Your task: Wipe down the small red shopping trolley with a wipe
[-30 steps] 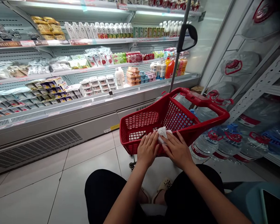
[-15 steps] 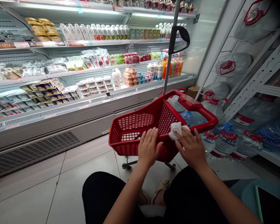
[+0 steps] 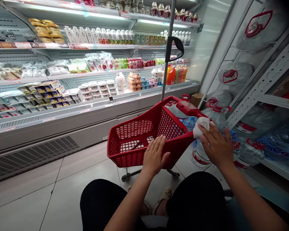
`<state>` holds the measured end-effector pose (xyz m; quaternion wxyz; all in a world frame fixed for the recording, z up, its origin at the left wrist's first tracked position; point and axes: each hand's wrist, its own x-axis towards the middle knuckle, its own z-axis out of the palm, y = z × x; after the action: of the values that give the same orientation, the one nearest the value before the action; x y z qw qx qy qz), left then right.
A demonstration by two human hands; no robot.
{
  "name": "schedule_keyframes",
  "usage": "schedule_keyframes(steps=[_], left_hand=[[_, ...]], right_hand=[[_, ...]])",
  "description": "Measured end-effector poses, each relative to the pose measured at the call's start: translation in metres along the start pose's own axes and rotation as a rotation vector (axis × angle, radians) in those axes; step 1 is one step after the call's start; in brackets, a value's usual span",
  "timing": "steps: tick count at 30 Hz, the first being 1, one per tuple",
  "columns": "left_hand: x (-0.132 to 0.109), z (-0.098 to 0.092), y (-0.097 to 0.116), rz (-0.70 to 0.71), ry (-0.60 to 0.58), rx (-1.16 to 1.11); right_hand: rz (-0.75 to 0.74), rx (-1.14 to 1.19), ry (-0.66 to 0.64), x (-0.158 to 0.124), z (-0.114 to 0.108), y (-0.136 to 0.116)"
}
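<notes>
A red plastic shopping cart (image 3: pixel 132 160) stands before my knees, its perforated basket pointing left. Against the basket's near side rests my left hand (image 3: pixel 155 155), fingers stretched out, with nothing in it. My right hand (image 3: pixel 215 144) presses a white cloth or wipe (image 3: pixel 201 127) onto the rear corner, where the cart's handle (image 3: pixel 187 107) meets the basket rim. The fingertips lie over the cloth, so part of it is hidden. Behind the basket rises a grey pole with a dark loop grip (image 3: pixel 174 48).
An open chiller (image 3: pixel 91 118) with several shelves of packaged goods runs along the back left. Large water bottles (image 3: pixel 251 150) stand on the floor and on a white perforated rack (image 3: pixel 262 80) at the right. Grey floor tiles (image 3: pixel 79 179) lie below.
My right hand has slid with the white cloth to the right along the cart's rim to the handle corner. The left hand stays on the near side; the cart sits slightly further left.
</notes>
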<state>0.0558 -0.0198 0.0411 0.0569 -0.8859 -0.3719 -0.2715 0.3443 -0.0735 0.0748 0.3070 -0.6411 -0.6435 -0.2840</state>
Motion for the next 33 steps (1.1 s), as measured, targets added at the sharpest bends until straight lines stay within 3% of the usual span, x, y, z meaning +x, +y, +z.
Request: schedule_keyframes(steps=[5, 7, 10, 14, 16, 18, 21, 25, 27, 33], left_hand=[[0.006, 0.006, 0.002, -0.035, 0.018, 0.02], [0.005, 0.005, -0.003, -0.023, 0.014, 0.04], [-0.004, -0.002, -0.018, -0.045, 0.018, 0.087], [-0.027, -0.008, -0.041, -0.144, 0.025, 0.158], [-0.035, -0.007, -0.044, -0.169, 0.031, 0.178], [-0.036, -0.004, -0.041, -0.199, 0.038, 0.19], [-0.032, 0.0, -0.033, -0.233, 0.033, 0.194], [-0.03, -0.003, -0.035, -0.182, 0.015, 0.188], [-0.033, -0.007, -0.043, -0.163, 0.011, 0.185], [-0.049, -0.018, -0.069, -0.223, 0.009, 0.225]], right_hand=[[-0.194, 0.051, -0.112, -0.013, 0.021, -0.058], [-0.272, 0.069, -0.161, -0.017, 0.024, -0.07], [-0.267, 0.046, -0.166, -0.012, 0.02, -0.056], [-0.096, -0.018, -0.106, 0.002, 0.017, -0.016], [-0.047, -0.012, -0.094, 0.006, 0.021, -0.011], [-0.045, 0.014, -0.093, 0.005, 0.031, -0.022], [-0.123, 0.063, -0.139, -0.005, 0.047, -0.061], [-0.254, 0.143, -0.234, -0.022, 0.059, -0.105], [-0.279, 0.158, -0.248, -0.024, 0.06, -0.107], [-0.253, 0.145, -0.249, -0.004, 0.067, -0.08]])
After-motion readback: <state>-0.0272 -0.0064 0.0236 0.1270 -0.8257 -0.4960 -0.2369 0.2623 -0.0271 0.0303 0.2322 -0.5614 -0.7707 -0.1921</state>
